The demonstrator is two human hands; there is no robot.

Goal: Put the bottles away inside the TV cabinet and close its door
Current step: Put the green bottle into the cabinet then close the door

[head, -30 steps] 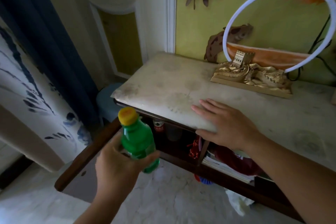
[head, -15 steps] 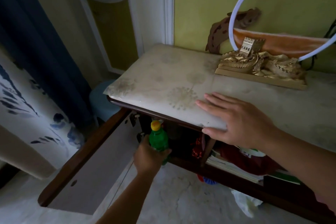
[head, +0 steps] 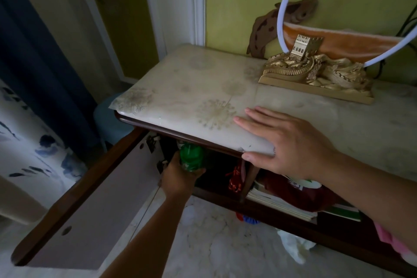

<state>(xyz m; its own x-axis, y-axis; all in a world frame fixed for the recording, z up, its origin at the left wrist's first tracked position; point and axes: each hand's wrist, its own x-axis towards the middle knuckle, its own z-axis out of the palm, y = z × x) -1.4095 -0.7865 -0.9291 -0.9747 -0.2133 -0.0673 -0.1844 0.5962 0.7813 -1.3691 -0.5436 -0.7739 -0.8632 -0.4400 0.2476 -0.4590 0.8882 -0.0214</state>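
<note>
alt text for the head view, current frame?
The left hand holds a green bottle in its grip, pushing it into the open TV cabinet under the top's front edge. The right hand lies flat on the cabinet top. The cabinet door hangs wide open at left.

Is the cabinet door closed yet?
No, the cabinet door stands swung wide open while the left hand holds the green bottle at the cabinet's opening.

Both your forearms are bare, no sleeve reaching either wrist; your left hand (head: 178, 178) and right hand (head: 291, 144) wear no glove, ring, watch or band.
</note>
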